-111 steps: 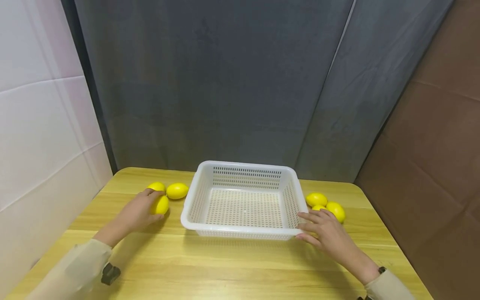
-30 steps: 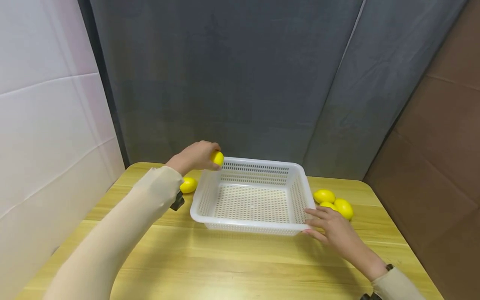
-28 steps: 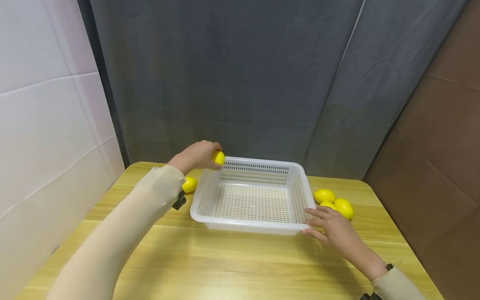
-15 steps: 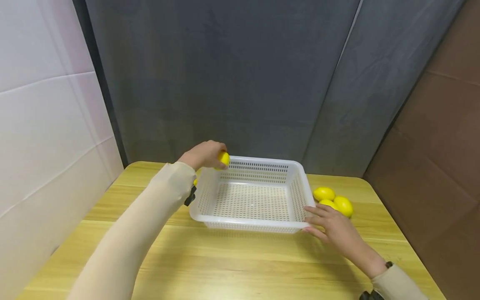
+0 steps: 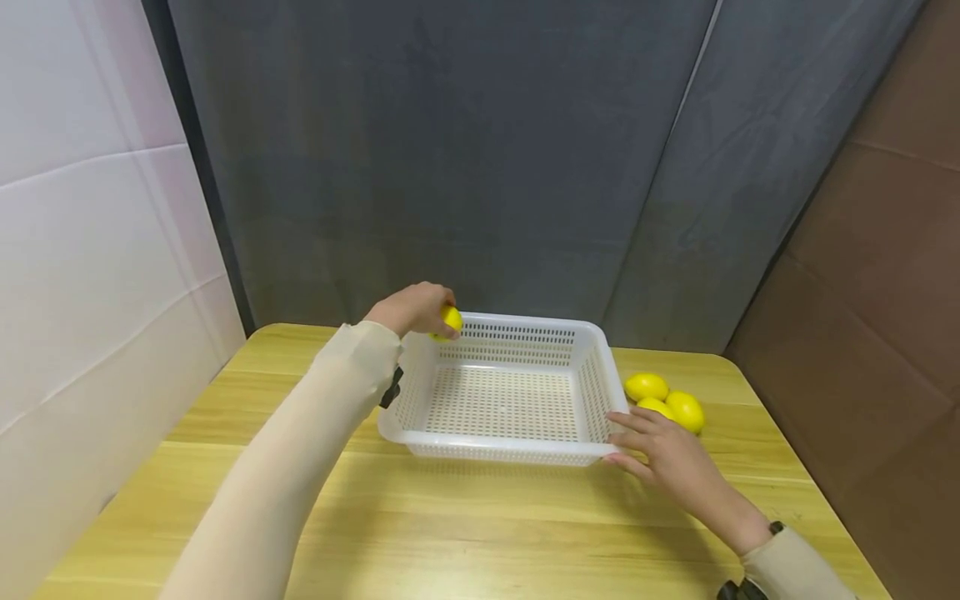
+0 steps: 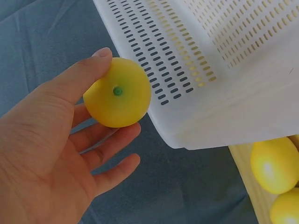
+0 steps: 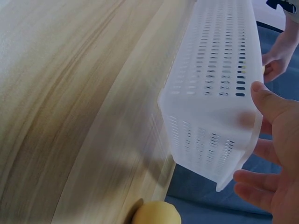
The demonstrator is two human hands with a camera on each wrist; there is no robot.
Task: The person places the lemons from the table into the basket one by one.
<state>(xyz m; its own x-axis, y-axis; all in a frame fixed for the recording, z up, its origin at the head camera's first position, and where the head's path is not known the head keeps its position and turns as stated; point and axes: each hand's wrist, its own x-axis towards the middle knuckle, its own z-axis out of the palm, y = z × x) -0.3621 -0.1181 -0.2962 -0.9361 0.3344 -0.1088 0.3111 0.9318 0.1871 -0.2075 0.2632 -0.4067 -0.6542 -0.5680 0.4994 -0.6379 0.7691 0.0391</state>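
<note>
My left hand holds a yellow lemon at the back left corner of a white plastic basket. In the left wrist view the lemon sits between thumb and fingers, its green-tinged stem end showing, overlapping the basket's rim. At the front right corner of the basket, my right hand grips the rim. The right wrist view has the thumb outside the wall and a finger showing dimly through the translucent plastic. The basket's slotted floor holds nothing.
Three lemons lie close together right of the basket, partly behind my right hand. Lemons on the left side show in the left wrist view; my left forearm hides them from the head. A wooden table ends at a grey curtain.
My left hand has taken a lemon from the group on the left and carried it up and right to the basket, recently drifting slightly further right. My right hand stays at the basket corner.
</note>
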